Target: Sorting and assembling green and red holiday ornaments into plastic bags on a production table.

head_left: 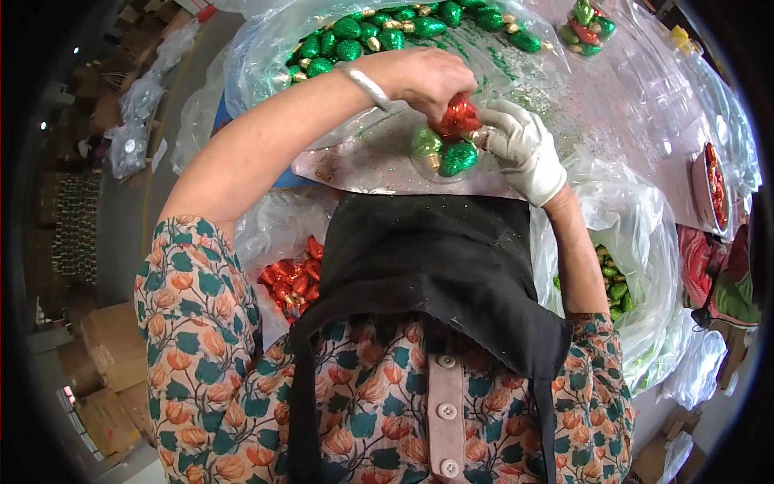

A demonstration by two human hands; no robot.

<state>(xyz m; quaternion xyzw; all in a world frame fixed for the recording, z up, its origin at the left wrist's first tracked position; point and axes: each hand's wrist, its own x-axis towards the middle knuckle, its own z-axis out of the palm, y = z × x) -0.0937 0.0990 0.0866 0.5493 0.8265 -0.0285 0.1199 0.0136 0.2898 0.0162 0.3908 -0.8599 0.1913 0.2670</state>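
My left hand (435, 79), bare with a silvery bangle at the wrist, is closed on a shiny red bulb ornament (458, 115). My right hand (526, 153), in a white glove, has its fingers bent in against the ornament's right side, beside a gold cap (481, 139). Just below both hands, a light green bulb ornament (426, 142) and a dark green glitter one (459, 159) sit in a small clear plastic container (422, 172). My fingers hide part of the red ornament.
Green glitter bulbs (348, 50) with gold caps lie in clear plastic at the back. A filled clear pack (587, 36) stands far right. Red ornaments (292, 281) fill a bag at my left, light green ones (617, 290) a bag at my right. Glitter dusts the tabletop (556, 89).
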